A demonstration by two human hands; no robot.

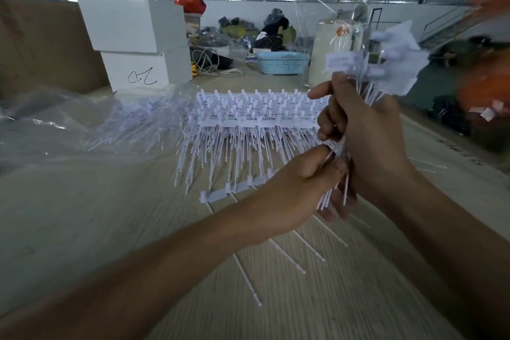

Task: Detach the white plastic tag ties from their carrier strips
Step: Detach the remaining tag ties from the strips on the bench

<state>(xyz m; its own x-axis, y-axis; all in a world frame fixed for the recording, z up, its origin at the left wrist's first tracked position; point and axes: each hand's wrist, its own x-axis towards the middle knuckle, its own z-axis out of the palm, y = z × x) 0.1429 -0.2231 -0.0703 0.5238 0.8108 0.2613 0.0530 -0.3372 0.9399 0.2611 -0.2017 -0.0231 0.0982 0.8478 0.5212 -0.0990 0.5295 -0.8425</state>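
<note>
**Gripping a Fistful of Ties Above the Table**

Clutching a thick bundle of white tag ties [392,74], the right hand [367,146] was up over the wooden table [96,229], fingers curled tight round the stems. And what a bunch it was: the flat tag heads fanned out blurred above the fist, the thin tails poked out below it. The left hand [300,185] came in from the lower left, thumb and fingers pinching the tails right beneath the right fist, the two hands touching.

Down on the table, just behind the hands, lay a big pile of ties on their carrier strips [248,124], rows of heads stacked up, stems streaming toward the camera. Nearer, one lone carrier strip [234,190] lay partly under the left wrist, a few long ties running off it across the boards.

Off to the left sat a clear plastic bag [82,124], crumpled, with more white ties showing through it. Behind that, two white boxes [132,44] were stacked, the lower one marked with a black scrawl. Further back, a light blue basket [281,63] stood among dark clutter on the floor.
</note>
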